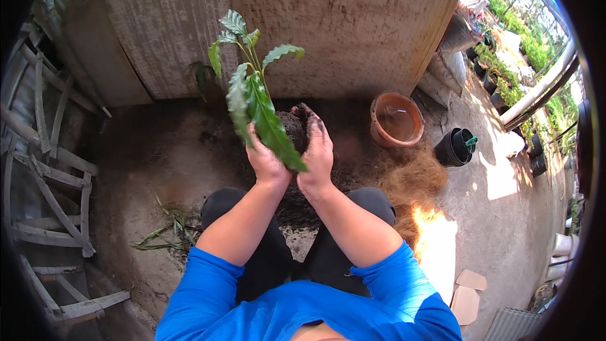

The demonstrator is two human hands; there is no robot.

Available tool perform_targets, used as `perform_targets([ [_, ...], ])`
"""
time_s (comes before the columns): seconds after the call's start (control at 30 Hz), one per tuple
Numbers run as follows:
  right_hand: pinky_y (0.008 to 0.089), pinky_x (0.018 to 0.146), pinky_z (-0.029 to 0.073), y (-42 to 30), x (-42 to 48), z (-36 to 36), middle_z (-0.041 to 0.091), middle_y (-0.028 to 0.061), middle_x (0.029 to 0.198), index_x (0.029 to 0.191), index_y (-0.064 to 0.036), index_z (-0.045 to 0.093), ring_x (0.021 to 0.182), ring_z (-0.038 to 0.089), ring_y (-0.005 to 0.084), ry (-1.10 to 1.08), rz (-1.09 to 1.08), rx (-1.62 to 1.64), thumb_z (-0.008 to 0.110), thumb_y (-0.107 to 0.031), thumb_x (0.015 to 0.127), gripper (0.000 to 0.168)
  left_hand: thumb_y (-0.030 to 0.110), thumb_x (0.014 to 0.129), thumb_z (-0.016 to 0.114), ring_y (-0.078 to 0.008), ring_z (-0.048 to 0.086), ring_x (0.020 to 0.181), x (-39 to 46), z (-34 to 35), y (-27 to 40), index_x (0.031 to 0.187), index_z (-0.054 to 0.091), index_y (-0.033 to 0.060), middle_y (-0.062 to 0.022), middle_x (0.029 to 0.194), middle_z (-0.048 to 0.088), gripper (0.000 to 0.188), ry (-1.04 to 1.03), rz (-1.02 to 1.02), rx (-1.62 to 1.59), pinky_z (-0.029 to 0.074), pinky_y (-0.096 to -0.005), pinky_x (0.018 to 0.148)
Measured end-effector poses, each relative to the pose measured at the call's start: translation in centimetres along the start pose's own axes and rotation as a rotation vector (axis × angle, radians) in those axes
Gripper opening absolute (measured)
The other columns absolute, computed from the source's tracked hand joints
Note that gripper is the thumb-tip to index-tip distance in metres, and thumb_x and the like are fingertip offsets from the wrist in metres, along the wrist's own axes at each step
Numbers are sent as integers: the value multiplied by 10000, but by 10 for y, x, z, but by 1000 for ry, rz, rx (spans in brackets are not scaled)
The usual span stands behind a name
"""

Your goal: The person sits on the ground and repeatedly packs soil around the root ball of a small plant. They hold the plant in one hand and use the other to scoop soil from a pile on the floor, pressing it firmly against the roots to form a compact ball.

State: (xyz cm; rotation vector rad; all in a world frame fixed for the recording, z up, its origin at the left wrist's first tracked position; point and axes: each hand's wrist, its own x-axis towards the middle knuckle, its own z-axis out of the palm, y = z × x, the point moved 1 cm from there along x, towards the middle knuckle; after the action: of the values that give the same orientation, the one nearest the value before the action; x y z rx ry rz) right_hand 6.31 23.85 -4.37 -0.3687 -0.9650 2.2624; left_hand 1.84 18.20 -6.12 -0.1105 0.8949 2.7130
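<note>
My left hand (267, 158) and my right hand (316, 154) cup a dark ball of soil (292, 128) from either side, above the ground in front of my knees. A leafy green plant (258, 99) with long, wavy leaves rises from this root ball and leans to the left. One broad leaf hangs over the gap between my hands and hides part of the ball and of my left fingers. Soil clings to the fingers of my right hand. Loose dark soil (296, 206) lies below, between my knees.
To the right stand a terracotta-coloured pot (396, 121) and stacked black plastic pots (455, 148), with brown coconut fibre (412, 175) beside them. Cut leaves (177, 232) lie at the left, near wooden frames (57, 180). A panel wall (341, 28) stands ahead; filled sacks (445, 71) lean at its right end.
</note>
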Motion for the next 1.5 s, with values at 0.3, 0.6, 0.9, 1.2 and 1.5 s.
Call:
perform_targets([
  [0.3, 299, 946, 369, -15, -5, -7, 525, 121, 1158, 1160, 60, 484, 1064, 493, 166, -27, -224, -370, 278, -196, 973, 378, 402, 940, 267, -211, 582, 890, 3, -9, -23, 1044, 501, 35, -99, 972, 584, 448, -143, 630, 1067, 478, -350, 819],
  [0.6, 322, 1013, 302, -7, -16, 3, 427, 147, 1286, 1259, 72, 379, 1181, 417, 213, -153, -248, -295, 278, -179, 969, 397, 408, 935, 269, -225, 587, 870, -17, 24, 14, 1008, 533, 31, -108, 955, 602, 467, -20, -52, 19, 468, -344, 814],
  [0.9, 330, 1040, 264, -3, -34, 24, 385, 127, 1332, 1307, 33, 333, 1229, 364, 211, -231, -282, -375, 256, -216, 970, 426, 404, 933, 296, -222, 589, 853, -5, -12, 11, 1009, 530, 43, -102, 946, 600, 436, -99, 60, 22, 480, -360, 790],
  [1.2, 348, 1032, 290, -17, -11, 25, 443, 123, 1297, 1291, 5, 380, 1206, 403, 230, -119, 110, 99, 284, -207, 957, 407, 433, 848, 247, -315, 564, 957, -3, 14, 44, 1020, 562, 39, -144, 1020, 596, 533, 113, -425, -341, 449, -451, 862],
  [1.5, 319, 1027, 262, -14, 2, 19, 465, 155, 1273, 1225, 65, 440, 1216, 399, 243, -298, -384, -737, 349, -173, 947, 377, 322, 826, 259, -316, 583, 930, -2, 10, 46, 1000, 573, 28, -148, 1022, 600, 465, 59, -584, -360, 459, -429, 862],
])
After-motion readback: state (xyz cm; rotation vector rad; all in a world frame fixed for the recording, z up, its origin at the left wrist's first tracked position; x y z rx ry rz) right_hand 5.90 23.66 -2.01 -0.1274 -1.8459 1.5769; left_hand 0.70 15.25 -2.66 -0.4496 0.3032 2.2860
